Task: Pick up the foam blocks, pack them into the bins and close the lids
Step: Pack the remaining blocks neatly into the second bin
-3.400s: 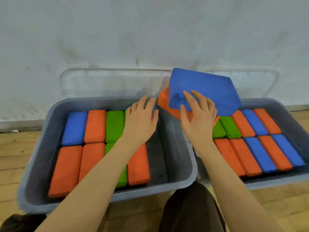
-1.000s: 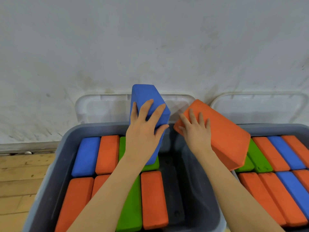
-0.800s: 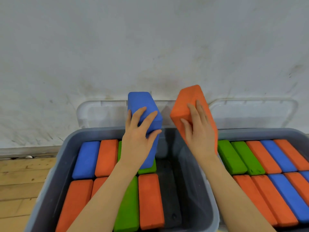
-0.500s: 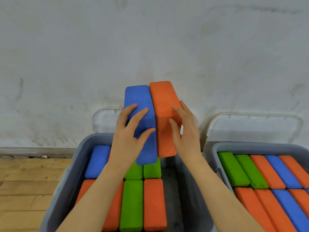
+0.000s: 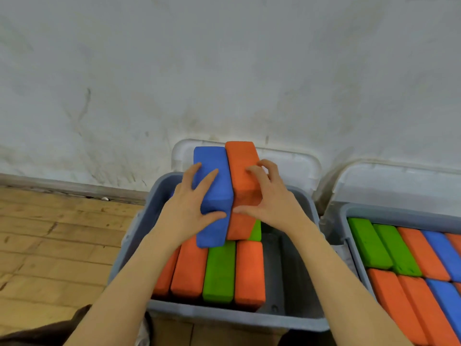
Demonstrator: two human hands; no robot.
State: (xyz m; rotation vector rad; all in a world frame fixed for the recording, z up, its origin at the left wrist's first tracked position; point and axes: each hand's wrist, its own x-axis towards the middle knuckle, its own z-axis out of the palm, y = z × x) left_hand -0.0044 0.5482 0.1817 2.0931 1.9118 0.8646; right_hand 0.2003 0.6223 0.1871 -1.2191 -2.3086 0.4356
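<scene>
With the left hand (image 5: 192, 211) gripping the blue block (image 5: 212, 193) and the right hand (image 5: 269, 203) gripping the orange block (image 5: 243, 171), pressed together above the left bin (image 5: 289, 320), lower both squarely into its three-o'clock gap.

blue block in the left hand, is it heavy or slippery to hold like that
Probably light: the left hand holds the blue block up with spread fingers alone. Its matte, grainy surface likely grips skin rather than slipping. It keeps straight edges while pressed against the orange block, so fairly stiff.

even soft light, slight blur, wide-angle bending at edges
</scene>
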